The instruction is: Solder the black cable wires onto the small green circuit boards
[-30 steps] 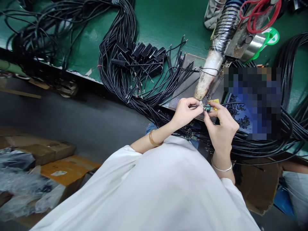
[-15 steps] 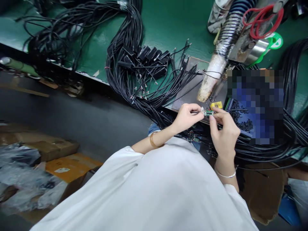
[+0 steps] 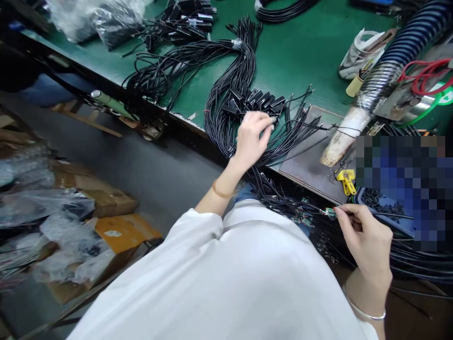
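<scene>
My right hand (image 3: 366, 236) pinches a small green circuit board (image 3: 330, 213) between thumb and fingertips, in front of the bench edge. A black cable (image 3: 313, 206) runs leftward from the board, and another passes to the right behind the hand. My left hand (image 3: 253, 137) is over a thick bundle of black cables (image 3: 221, 108), beside their stripped ends. Its fingers are curved, thumb and index slightly apart, with nothing visible between them. Black rectangular housings (image 3: 260, 99) lie just beyond this hand. More small boards (image 3: 304, 218) hang with cables below the bench edge.
A white-tipped ribbed hose (image 3: 348, 130) slants over a grey board (image 3: 307, 160). Yellow clip-like pieces (image 3: 347, 181) lie by a blue tray (image 3: 399, 222) of small black parts, partly pixelated. A container (image 3: 361, 54) stands behind. Boxes and plastic bags (image 3: 67, 236) are at floor left.
My left hand has left the circuit board and moved up and left to the cable bundle. My right hand keeps the board, now lower and further right. The view has shifted.
</scene>
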Action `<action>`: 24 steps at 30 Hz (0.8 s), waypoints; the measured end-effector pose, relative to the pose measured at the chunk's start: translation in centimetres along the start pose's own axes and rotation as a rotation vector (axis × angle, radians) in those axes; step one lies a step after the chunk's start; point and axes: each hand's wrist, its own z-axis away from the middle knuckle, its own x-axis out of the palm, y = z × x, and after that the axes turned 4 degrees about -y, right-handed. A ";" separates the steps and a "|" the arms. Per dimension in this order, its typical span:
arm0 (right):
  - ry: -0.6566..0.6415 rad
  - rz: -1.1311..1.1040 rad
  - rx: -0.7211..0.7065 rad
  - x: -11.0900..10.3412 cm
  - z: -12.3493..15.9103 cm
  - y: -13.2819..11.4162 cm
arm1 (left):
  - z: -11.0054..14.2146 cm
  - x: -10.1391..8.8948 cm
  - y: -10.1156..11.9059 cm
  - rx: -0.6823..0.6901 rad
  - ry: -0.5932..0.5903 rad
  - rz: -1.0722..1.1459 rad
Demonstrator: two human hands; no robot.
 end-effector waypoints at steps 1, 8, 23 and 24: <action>-0.001 0.001 0.007 0.0 0.0 0.0 | -1.4 0.0 -1.6 0.019 -0.016 -0.080; 0.012 -0.076 0.094 0.3 0.1 -0.4 | -5.7 -0.1 -5.7 0.085 0.000 -0.099; 0.177 -0.538 0.311 0.2 -3.0 -1.2 | 7.5 6.1 9.4 -0.137 -0.524 0.789; 0.183 -0.519 0.308 0.3 -3.1 -1.1 | 7.7 6.7 9.5 -0.189 -0.551 0.848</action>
